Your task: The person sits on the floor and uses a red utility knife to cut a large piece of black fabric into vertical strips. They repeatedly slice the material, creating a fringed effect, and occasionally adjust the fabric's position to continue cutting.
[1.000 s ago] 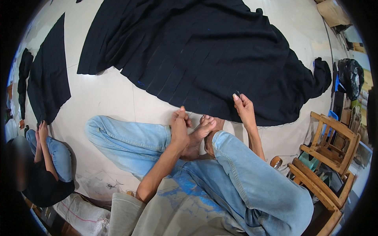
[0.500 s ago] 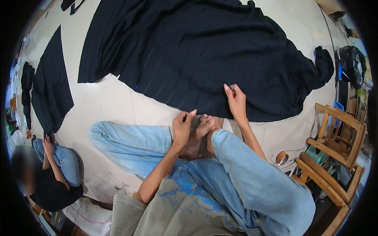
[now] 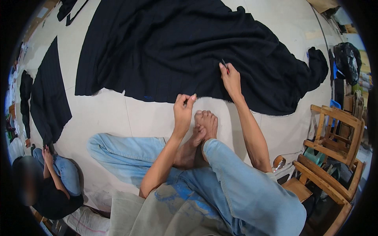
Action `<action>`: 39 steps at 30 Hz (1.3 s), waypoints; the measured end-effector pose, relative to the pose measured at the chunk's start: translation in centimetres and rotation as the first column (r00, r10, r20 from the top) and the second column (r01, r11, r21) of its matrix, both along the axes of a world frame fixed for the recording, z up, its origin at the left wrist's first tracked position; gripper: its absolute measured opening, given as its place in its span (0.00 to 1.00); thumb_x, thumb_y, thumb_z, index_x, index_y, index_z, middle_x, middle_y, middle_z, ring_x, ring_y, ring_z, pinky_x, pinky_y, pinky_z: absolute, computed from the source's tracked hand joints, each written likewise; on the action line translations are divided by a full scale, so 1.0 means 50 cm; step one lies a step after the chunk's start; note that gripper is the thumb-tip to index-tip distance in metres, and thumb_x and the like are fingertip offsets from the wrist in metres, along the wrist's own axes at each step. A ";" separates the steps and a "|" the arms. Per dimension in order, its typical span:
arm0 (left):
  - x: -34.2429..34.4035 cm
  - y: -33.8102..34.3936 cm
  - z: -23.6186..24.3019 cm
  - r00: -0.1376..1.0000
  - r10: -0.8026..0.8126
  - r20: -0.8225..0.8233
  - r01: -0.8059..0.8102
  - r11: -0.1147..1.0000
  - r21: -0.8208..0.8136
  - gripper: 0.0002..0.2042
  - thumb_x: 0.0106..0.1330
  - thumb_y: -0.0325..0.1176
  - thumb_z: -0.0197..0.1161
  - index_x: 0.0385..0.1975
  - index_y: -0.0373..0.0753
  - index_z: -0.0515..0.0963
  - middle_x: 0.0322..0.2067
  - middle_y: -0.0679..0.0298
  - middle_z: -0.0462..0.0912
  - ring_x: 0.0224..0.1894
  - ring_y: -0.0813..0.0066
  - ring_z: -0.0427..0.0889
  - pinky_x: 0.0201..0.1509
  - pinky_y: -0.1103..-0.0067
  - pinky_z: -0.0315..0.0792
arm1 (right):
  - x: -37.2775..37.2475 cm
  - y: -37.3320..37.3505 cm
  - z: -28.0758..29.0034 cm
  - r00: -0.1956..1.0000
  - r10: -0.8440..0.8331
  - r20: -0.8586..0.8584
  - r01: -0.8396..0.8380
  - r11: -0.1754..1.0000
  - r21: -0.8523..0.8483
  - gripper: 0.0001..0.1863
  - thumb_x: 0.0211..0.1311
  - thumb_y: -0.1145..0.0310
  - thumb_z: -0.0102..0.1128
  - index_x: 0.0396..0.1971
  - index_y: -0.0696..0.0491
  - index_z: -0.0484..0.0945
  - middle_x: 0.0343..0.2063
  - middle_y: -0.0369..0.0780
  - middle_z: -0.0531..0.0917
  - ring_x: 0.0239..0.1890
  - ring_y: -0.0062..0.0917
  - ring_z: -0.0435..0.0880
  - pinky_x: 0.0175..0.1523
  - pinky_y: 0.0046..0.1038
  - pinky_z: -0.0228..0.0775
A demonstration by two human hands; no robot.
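Observation:
A large black pleated cloth (image 3: 157, 51) lies spread over the floor in front of me, wrinkled toward its right side. At its near edge, my left hand (image 3: 183, 114) is closed in a pinch, thumb and fingertips on the border of the fabric. My right hand (image 3: 231, 80) is above the cloth, farther forward and to the right. It grips a small tool (image 3: 225, 65) with a dark thin tip and a bit of red; its exact kind is too small to make out. My bare feet (image 3: 205, 126) rest just below the cloth's edge.
A co-worker in black (image 3: 55, 188) sits at the left, hands on another black pleated piece (image 3: 49, 94). Wooden stools (image 3: 334, 133) stand at the right, with a black plastic bag (image 3: 347, 61) beyond them. A white sack (image 3: 88, 222) lies at the lower left.
Both my hands have moved forward, away from my body. The cloth's near edge now lies farther from my feet, leaving them uncovered. The tool is still in my right hand.

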State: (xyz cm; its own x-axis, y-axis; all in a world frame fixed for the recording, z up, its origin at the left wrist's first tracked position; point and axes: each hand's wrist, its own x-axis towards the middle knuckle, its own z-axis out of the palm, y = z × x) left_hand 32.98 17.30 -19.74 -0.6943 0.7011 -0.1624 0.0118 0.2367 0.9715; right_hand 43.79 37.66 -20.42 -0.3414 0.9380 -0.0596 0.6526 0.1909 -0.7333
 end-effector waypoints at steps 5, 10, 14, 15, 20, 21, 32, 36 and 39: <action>0.057 -0.108 -0.015 0.954 0.033 0.297 0.019 0.985 -0.173 0.09 0.74 0.35 0.61 0.34 0.37 0.78 0.26 0.72 0.75 0.25 0.89 0.68 0.28 0.87 0.64 | 0.060 -0.127 0.115 0.987 -0.029 -0.160 -0.064 0.832 -0.550 0.27 0.74 0.46 0.52 0.32 0.58 0.82 0.17 0.36 0.78 0.20 0.17 0.71 0.28 0.24 0.62; 0.072 -0.145 0.027 0.914 -0.060 0.401 0.098 0.992 -0.076 0.08 0.76 0.27 0.54 0.34 0.33 0.77 0.34 0.65 0.77 0.36 0.80 0.74 0.42 0.82 0.69 | 0.058 -0.210 0.142 0.948 0.220 -0.231 -0.306 0.424 -0.853 0.26 0.73 0.48 0.56 0.25 0.56 0.83 0.15 0.30 0.73 0.19 0.13 0.65 0.25 0.21 0.55; 0.072 -0.158 0.032 0.903 -0.047 0.428 0.072 0.997 -0.043 0.08 0.78 0.28 0.51 0.37 0.34 0.77 0.34 0.66 0.79 0.37 0.80 0.75 0.44 0.82 0.71 | 0.053 -0.217 0.125 0.923 0.354 -0.149 -0.268 0.316 -0.910 0.25 0.69 0.49 0.61 0.20 0.54 0.82 0.14 0.30 0.73 0.19 0.13 0.65 0.25 0.21 0.53; 0.071 -0.159 0.033 0.898 -0.050 0.438 0.073 0.997 -0.037 0.09 0.78 0.29 0.50 0.38 0.34 0.77 0.34 0.67 0.79 0.37 0.80 0.74 0.43 0.82 0.71 | 0.051 -0.216 0.124 0.918 0.371 -0.139 -0.271 0.333 -0.903 0.24 0.68 0.49 0.62 0.19 0.54 0.82 0.14 0.30 0.73 0.19 0.13 0.65 0.25 0.21 0.53; 0.068 -0.161 0.056 0.839 -0.044 0.543 0.067 0.997 -0.024 0.11 0.80 0.33 0.48 0.37 0.39 0.77 0.31 0.73 0.75 0.34 0.85 0.68 0.40 0.84 0.65 | 0.036 -0.211 0.113 0.899 0.405 -0.166 -0.298 0.288 -0.910 0.23 0.65 0.50 0.66 0.17 0.53 0.82 0.14 0.30 0.73 0.18 0.14 0.65 0.25 0.23 0.54; 0.070 -0.162 0.052 0.836 -0.045 0.547 0.064 0.998 -0.015 0.11 0.80 0.34 0.48 0.37 0.39 0.77 0.31 0.73 0.75 0.34 0.85 0.68 0.40 0.84 0.65 | 0.035 -0.214 0.107 0.902 0.394 -0.177 -0.306 0.294 -0.906 0.23 0.65 0.50 0.66 0.17 0.53 0.82 0.14 0.30 0.73 0.18 0.14 0.65 0.25 0.23 0.54; 0.075 -0.167 0.039 0.833 -0.057 0.550 0.069 0.998 -0.001 0.11 0.80 0.35 0.48 0.36 0.40 0.76 0.31 0.74 0.74 0.34 0.85 0.68 0.41 0.84 0.65 | 0.027 -0.223 0.078 0.910 0.342 -0.235 -0.330 0.253 -0.910 0.23 0.66 0.52 0.67 0.18 0.53 0.80 0.14 0.29 0.73 0.18 0.13 0.63 0.25 0.21 0.53; 0.076 -0.170 0.030 0.829 -0.066 0.555 0.082 0.997 -0.004 0.11 0.80 0.35 0.49 0.36 0.40 0.76 0.31 0.74 0.74 0.34 0.85 0.68 0.41 0.84 0.65 | 0.035 -0.234 0.068 0.918 0.269 -0.292 -0.363 0.269 -0.892 0.22 0.66 0.52 0.67 0.18 0.53 0.80 0.14 0.28 0.72 0.18 0.13 0.63 0.24 0.21 0.52; 0.078 -0.174 0.020 0.839 -0.068 0.540 0.081 0.997 -0.001 0.11 0.80 0.36 0.49 0.35 0.40 0.75 0.33 0.73 0.74 0.34 0.84 0.68 0.42 0.83 0.65 | 0.038 -0.214 0.094 0.933 0.252 -0.257 -0.320 0.254 -0.913 0.22 0.67 0.52 0.66 0.20 0.54 0.80 0.15 0.27 0.72 0.19 0.12 0.64 0.25 0.21 0.53</action>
State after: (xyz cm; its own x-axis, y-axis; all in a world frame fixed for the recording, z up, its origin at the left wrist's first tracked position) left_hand 36.86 8.59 -18.75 -0.4384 0.7385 -0.5123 -0.4938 0.2783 0.8238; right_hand 45.68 26.98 -15.72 -0.6087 0.0963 -0.7875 0.6690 -0.4714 -0.5747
